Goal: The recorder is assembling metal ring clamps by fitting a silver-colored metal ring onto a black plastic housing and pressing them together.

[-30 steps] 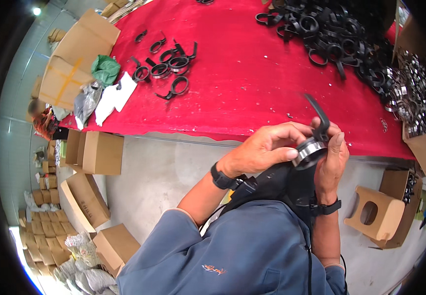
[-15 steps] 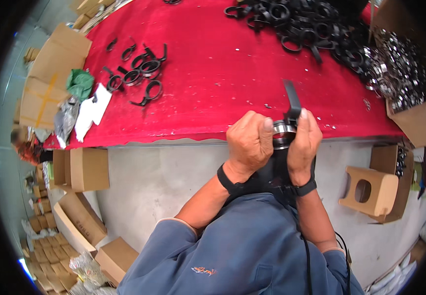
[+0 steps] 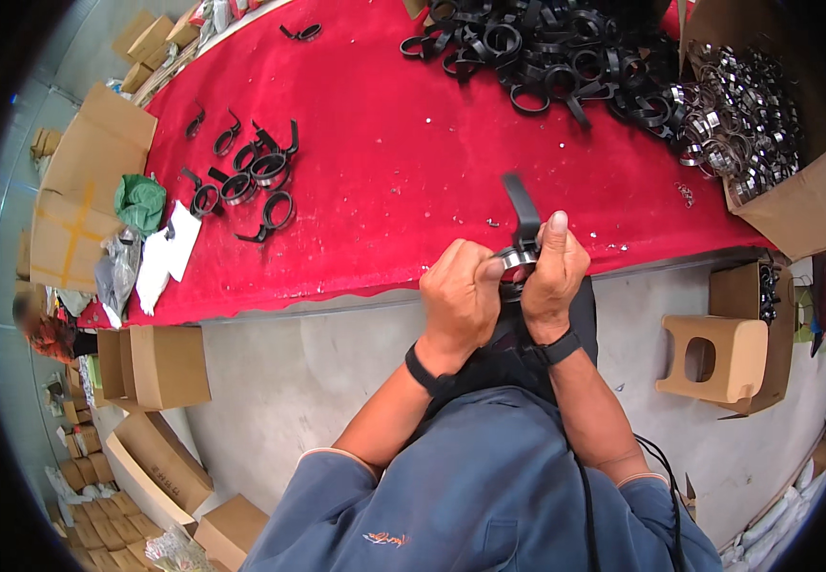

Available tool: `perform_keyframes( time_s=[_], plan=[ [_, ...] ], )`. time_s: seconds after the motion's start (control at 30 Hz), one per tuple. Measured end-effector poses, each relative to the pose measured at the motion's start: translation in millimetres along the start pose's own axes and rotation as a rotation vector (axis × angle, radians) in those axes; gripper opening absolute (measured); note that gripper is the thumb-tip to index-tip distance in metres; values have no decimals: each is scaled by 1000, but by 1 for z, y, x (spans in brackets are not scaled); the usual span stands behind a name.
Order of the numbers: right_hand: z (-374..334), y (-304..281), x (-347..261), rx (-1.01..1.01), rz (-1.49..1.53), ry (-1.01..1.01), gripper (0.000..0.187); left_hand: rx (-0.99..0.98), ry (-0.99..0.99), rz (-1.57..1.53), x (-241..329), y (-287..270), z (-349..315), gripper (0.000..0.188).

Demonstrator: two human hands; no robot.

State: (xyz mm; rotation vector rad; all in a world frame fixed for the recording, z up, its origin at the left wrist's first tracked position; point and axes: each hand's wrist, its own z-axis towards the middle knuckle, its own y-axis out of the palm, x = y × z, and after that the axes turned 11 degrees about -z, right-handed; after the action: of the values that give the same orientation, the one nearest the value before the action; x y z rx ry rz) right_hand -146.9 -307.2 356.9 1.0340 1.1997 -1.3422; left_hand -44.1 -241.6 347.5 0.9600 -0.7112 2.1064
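Note:
My left hand [image 3: 461,296] and my right hand [image 3: 553,279] are closed on the two sides of one ring with a handle, just in front of the table edge. Its flat black handle [image 3: 522,205] points up and away from me. A shiny metal band [image 3: 518,257] shows on the ring between my thumbs; the fingers hide the rest. My left thumb presses against the band, while my right thumb points up beside the handle base. Similar black rings with handles [image 3: 269,169] lie in a loose group on the left of the table.
The red-covered table [image 3: 365,181] spans the front. At its far right are a heap of black rings [image 3: 566,67] and a carton [image 3: 804,210] of shiny metal bands [image 3: 747,124]. A brown plastic stool [image 3: 745,357] stands right; open cartons [image 3: 173,367] stand left. A person [image 3: 46,329] is at far left.
The whole view has shifted and turned slightly. Both hands still grip the ring, its handle now leaning a little more to the left. The table groups look unchanged.

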Motion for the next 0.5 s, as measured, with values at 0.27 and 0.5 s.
perform_keyframes(
  time_s=[0.27,0.5],
  plan=[
    [26,-27,22,-179,-171,-194,63,19,82,513,-33,-101,54,15],
    [93,-130,57,83,-540,-188,38,77,-2,1273,-116,-312,150,37]
  ],
)
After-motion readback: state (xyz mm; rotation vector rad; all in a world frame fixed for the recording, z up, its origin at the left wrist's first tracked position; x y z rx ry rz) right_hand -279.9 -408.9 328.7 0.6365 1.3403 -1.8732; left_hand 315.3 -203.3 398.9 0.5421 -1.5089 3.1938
